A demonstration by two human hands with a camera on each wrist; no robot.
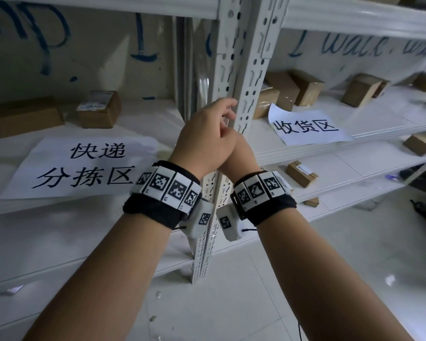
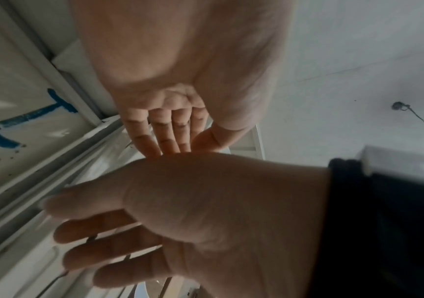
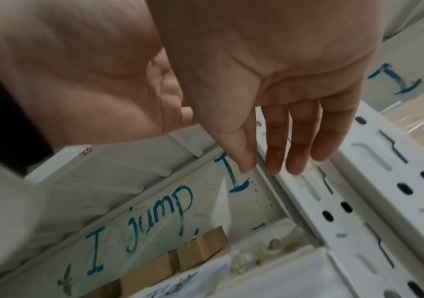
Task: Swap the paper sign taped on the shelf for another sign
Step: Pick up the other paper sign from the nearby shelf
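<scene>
Two white paper signs with black characters lie flat on the shelves: a large one on the left shelf and a smaller one on the right shelf. Between them stands the white slotted shelf post. My left hand is raised in front of the post, its fingertips at the post's left edge. It crosses over my right hand, which is mostly hidden in the head view. In the wrist views both hands have straight, relaxed fingers, and I see nothing held in either.
Cardboard boxes sit at the back of the left shelf, and several more on the right shelf and on lower levels. Crumpled clear tape bits lie on the shelf by the post. Blue handwriting covers the back wall.
</scene>
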